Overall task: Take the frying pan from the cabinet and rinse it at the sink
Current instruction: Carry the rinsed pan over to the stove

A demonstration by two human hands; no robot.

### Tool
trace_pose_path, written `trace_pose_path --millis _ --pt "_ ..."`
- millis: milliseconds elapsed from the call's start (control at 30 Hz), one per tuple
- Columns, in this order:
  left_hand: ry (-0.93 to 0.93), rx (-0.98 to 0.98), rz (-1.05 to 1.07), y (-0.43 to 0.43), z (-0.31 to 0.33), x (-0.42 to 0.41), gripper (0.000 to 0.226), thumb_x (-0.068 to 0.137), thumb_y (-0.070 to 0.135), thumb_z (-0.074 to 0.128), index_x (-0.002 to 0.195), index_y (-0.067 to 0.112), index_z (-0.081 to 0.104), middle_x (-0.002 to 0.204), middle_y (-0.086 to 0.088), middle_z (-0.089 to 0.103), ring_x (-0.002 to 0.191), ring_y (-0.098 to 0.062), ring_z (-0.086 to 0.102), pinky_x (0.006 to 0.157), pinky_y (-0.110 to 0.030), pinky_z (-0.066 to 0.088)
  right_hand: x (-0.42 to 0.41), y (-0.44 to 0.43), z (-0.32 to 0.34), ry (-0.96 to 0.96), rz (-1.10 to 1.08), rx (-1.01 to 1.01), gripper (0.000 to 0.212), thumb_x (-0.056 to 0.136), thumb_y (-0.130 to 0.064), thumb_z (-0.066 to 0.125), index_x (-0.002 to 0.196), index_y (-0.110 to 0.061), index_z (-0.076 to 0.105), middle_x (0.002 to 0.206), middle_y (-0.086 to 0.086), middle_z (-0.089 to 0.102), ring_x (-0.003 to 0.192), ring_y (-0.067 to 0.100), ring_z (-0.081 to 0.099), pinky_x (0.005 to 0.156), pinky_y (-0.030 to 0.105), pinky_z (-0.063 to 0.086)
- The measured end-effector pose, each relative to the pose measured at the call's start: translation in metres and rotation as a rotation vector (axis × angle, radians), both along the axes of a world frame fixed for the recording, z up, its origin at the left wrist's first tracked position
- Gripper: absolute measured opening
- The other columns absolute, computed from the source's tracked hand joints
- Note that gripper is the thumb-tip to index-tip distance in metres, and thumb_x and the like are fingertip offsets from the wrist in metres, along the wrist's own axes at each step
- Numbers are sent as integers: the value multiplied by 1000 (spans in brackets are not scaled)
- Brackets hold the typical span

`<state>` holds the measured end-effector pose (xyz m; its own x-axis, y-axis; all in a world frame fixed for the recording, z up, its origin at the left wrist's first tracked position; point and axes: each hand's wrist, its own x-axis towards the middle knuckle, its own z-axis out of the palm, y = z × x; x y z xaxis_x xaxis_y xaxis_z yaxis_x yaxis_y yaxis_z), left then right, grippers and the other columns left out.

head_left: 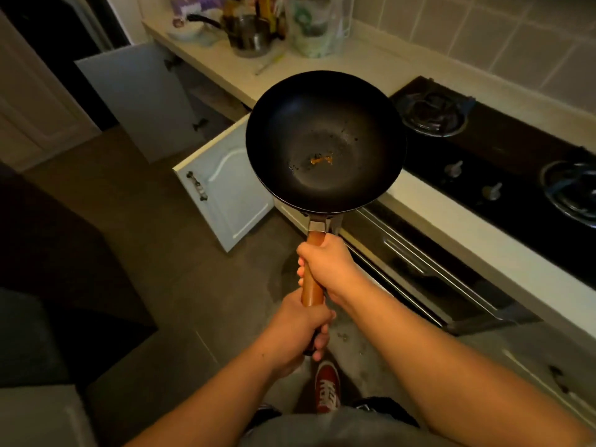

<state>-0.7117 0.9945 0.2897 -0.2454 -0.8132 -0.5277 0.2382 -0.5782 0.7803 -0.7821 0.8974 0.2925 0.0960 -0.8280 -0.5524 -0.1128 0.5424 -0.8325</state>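
Right hand (pixel 325 264) fingers wrapped tight round the upper part of the wooden handle (pixel 312 287), near the metal neck; fingertips curl out of sight on the left side. Left hand (pixel 300 330) clamped on the lower end of the same handle, end cap mostly covered by the fingers. Frying pan (pixel 325 140) held up in the air, bowl facing the camera, above an open cabinet door (pixel 225 188) and the counter (pixel 322 64) edge. Small orange-brown residue in the pan bottom, plus dark specks. Pan blocks part of the cabinet opening, inside too dark to read. Stove (pixel 496 146) to the right, far burner cut off by frame edge. Pot (pixel 250 35) and clutter at the back are blurry. Red shoe (pixel 327 387) below, partly behind left hand.
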Motion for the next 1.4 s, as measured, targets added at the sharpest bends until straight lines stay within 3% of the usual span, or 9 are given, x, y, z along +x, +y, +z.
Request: trace_pose_path --millis 333,667,767,933,1200,1400 --pt "-17 1 114 -105 5 69 17 81 -4 49 89 10 44 53 -3 46 34 -10 36 32 -18 32 80 -110 -3 -41 65 6 13 79 -7 55 68 -12 58 47 1 56 40 13 56 42 26 49" --pt "-41 18 -59 -217 9 195 17 70 1 51 85 8 45 54 -7 41 36 -14 35 37 -19 27 187 -210 -7 21 -138 38 13 79 -8 57 66 -11 60 46 1 57 42 14 58 45 27 51" --pt "-40 21 -134 -251 16 221 16 77 -2 51 87 9 44 55 -7 43 38 -15 35 39 -23 24 208 -237 1 6 -213 46 18 78 -7 55 61 -10 58 45 4 55 39 13 56 43 26 50" --pt "-51 33 -276 -306 23 242 19 87 -6 45 79 10 48 58 -6 43 41 -14 37 42 -26 27 215 -280 10 -5 -313 51 18 83 -8 56 65 -11 60 53 6 58 47 17 59 50 29 52" --pt "-67 77 -372 -401 12 233 8 85 4 57 80 9 53 58 -5 48 43 -14 42 43 -25 34 194 -360 6 -10 -387 12 14 86 -5 54 73 -7 59 56 7 56 42 11 57 43 23 52" --pt "-73 108 -402 -473 8 208 9 84 4 58 84 9 51 58 -4 49 42 -13 42 40 -23 34 165 -429 -8 -32 -449 10 12 84 -7 58 73 -7 63 46 2 62 41 10 60 43 22 51"
